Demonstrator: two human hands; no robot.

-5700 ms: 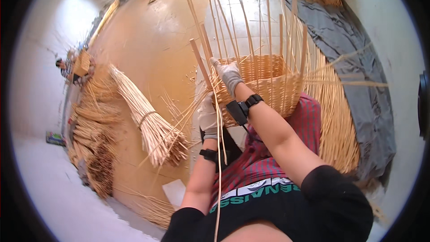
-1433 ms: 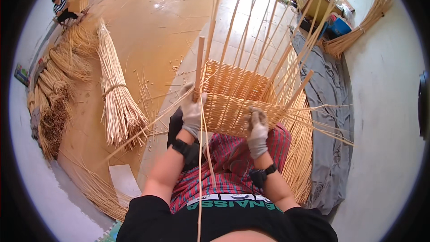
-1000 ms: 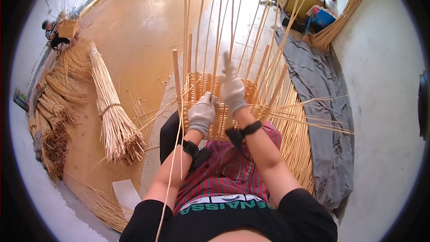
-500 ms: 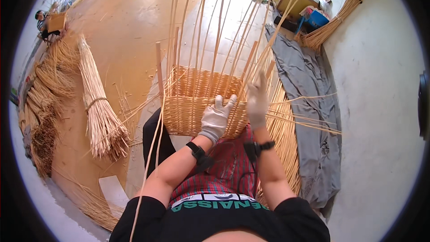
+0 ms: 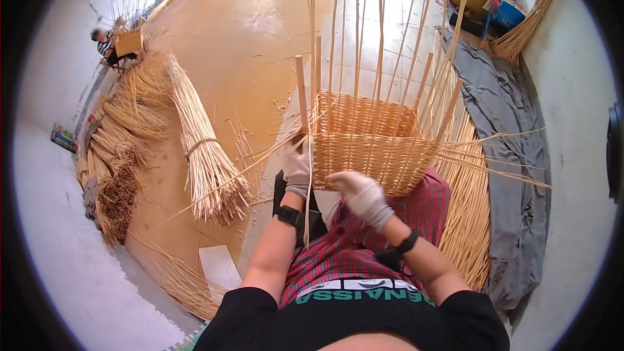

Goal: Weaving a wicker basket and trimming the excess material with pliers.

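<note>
An unfinished wicker basket (image 5: pixel 370 162) rests on my lap, its tall upright stakes (image 5: pixel 380 32) rising from the woven walls. Thick wooden posts (image 5: pixel 301 91) stand at its corners. My left hand (image 5: pixel 298 170), in a pale glove, is closed at the basket's left front corner; its fingertips are partly hidden. Beside that hand a long pale strand (image 5: pixel 308 201) hangs down. My right hand (image 5: pixel 364 199), also gloved, is in front of the lower front wall, fingers loosely stretched toward the left and nothing visible in them. More loose strands (image 5: pixel 500 168) stick out sideways from the right corner.
To the left lie a tied bundle of peeled rods (image 5: pixel 205 149) and several darker bundles (image 5: pixel 123 156). More rods (image 5: pixel 465 208) lie right of my lap, beside a grey cloth (image 5: pixel 504 123). A person (image 5: pixel 107 45) sits far left. A blue container (image 5: pixel 507 16) stands far right.
My left hand has moved from the front wall to the left corner. My right hand has come from the right corner down to the front. The whole view has shifted, placing the basket farther right.
</note>
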